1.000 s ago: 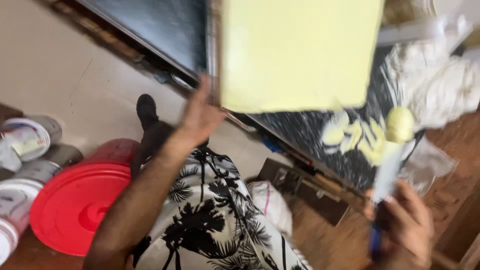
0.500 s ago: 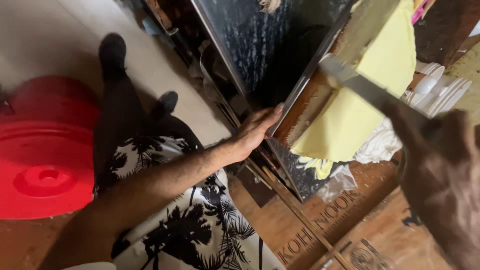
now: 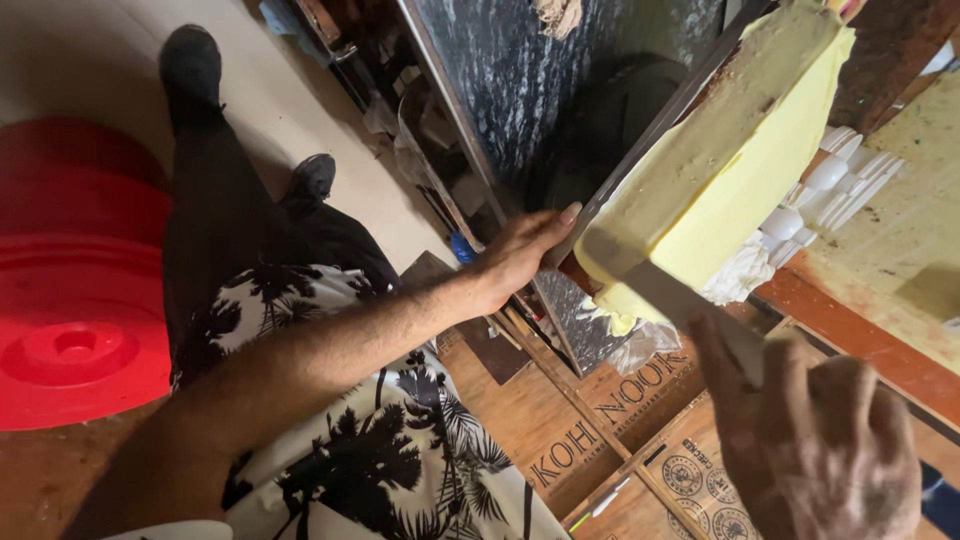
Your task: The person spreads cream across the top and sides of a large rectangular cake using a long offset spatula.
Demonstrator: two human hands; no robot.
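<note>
My left hand [image 3: 520,250] reaches forward and grips the lower edge of a tilted board [image 3: 740,170] coated in pale yellow paste. At the lower right, my right hand [image 3: 820,440] is closed on a putty knife [image 3: 665,295]. The knife's flat metal blade lies against the board's yellow lower corner. A dark marble-patterned panel [image 3: 540,80] stands just behind the board. My patterned black-and-white shirt [image 3: 400,450] fills the lower middle.
A red bucket lid [image 3: 80,300] lies on the floor at left. My legs and black shoes [image 3: 190,60] stretch over the pale floor. Printed wooden crates [image 3: 620,400] sit below the board. White rags [image 3: 745,275] and paste-smeared plastic lie beside them.
The view has moved in closer. My right hand has brought the putty knife down to the board's lower corner. My left hand has stayed on the board's edge.
</note>
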